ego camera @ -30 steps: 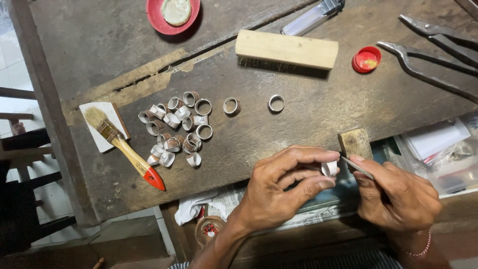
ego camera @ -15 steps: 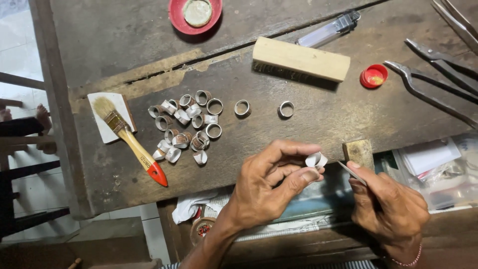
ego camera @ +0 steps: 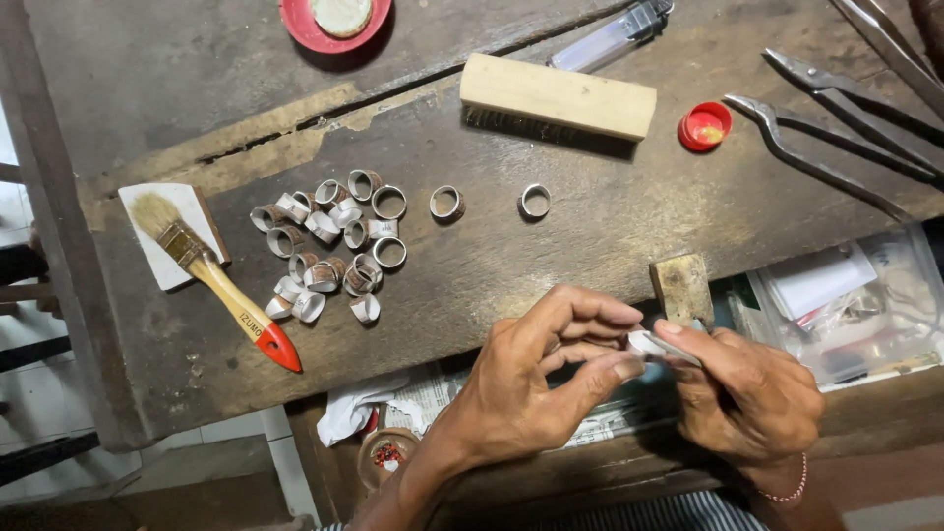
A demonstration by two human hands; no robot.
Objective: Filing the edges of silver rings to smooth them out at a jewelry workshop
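The bench (ego camera: pixel 551 265) lies bare along its near edge between the paintbrush (ego camera: pixel 211 280) and a small wooden block (ego camera: pixel 681 287), and a hand could pass there. Toward the left edge a cluster of metal rings (ego camera: pixel 329 246) blocks the way. Along the far edge a long wooden block (ego camera: pixel 558 96) and, by the right corner, pliers (ego camera: pixel 836 128) stand in the way.

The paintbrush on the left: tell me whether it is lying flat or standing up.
Lying flat. The paintbrush lies slantwise on the workbench, its bristles resting on a small white card and its red handle tip pointing toward the bench's near edge.
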